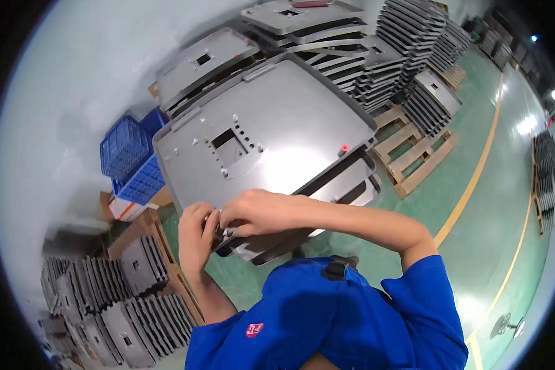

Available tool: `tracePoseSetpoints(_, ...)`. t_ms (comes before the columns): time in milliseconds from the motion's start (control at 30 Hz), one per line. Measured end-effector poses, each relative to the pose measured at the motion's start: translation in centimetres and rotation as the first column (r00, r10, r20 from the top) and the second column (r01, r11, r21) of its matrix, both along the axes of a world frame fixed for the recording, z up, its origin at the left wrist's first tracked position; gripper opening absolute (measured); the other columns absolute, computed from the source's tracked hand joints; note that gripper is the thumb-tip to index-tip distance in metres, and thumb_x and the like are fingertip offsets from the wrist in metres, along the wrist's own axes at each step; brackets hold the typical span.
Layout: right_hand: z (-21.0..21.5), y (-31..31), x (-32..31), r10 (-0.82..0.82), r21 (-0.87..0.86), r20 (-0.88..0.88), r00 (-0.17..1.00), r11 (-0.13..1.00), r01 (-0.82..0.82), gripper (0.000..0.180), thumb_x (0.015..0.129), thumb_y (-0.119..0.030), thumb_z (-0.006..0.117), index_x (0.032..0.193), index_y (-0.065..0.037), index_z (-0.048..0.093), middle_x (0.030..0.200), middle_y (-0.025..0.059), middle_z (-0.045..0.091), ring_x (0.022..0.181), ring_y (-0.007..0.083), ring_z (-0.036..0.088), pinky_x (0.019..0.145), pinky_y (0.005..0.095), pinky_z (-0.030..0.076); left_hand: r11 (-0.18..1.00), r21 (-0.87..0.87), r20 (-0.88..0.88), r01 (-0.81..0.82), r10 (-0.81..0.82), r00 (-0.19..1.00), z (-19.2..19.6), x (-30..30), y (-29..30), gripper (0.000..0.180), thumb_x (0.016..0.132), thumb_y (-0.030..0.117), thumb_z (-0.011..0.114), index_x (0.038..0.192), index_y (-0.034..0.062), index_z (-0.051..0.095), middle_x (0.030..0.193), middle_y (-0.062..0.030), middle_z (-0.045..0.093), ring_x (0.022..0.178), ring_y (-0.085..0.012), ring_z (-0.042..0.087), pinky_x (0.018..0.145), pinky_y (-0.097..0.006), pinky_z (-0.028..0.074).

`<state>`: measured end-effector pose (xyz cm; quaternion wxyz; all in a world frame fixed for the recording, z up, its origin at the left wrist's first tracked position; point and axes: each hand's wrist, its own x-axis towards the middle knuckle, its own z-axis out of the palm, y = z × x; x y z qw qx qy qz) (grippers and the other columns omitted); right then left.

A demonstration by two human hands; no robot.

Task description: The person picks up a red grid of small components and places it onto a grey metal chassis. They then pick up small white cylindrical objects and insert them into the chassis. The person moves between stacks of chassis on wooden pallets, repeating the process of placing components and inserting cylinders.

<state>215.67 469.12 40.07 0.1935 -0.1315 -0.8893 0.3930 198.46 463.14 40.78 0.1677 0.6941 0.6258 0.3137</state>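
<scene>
A large grey sheet-metal panel (296,123) with raised edges lies on top of a stack of similar panels in front of me. It has a rectangular cutout, small holes and studs, and a red-tipped post near its right edge. My left hand (196,237) is at the panel's near left corner, fingers curled. Beside it my right hand (259,211) reaches across from the right, its fingers bent in a pinch. Small metallic bits (226,233) show between the two hands; fingers hide most of them, so their kind is unclear.
Blue plastic crates (126,151) stand at the left by the white wall. More panels (129,333) are stacked upright at lower left. Tall panel stacks (413,31) rise at the back, near a wooden pallet (413,151). Yellow lines (475,179) cross the green floor at right.
</scene>
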Motion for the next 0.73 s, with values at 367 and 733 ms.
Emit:
tracePoseSetpoints(367,-0.4,-6.3,20.0,-0.456,-0.136,-0.374,0.807,0.888,0.439,0.017,0.07,-0.006,0.058,0.087,-0.002,0.059,0.078,0.0095,0.059,0.07,0.0201,0.057,0.062,0.0283,0.046,0.996,0.048,0.546,0.071,-0.085,0.834,3.2,14.5,-2.3,0.022,0.085,0.009,0.039,0.092,-0.005,0.054,0.072,-0.0127,0.057,0.081,-0.0199,0.057,0.069,-0.029,0.043)
tracePoseSetpoints(733,-13.5,-16.1,38.4,-0.981,-0.962,-0.19,0.049,0.176,-0.21,0.074,0.07,-0.049,0.051,0.126,-0.008,0.025,0.114,0.0189,0.043,0.096,0.0282,0.05,0.08,0.0423,0.039,0.2,0.177,0.078,0.964,-0.979,0.189,-9.4,49.7,-5.1,0.048,0.081,0.032,0.042,0.124,0.0104,0.035,0.133,-0.0164,0.022,0.121,-0.0302,0.022,0.094,-0.047,0.015)
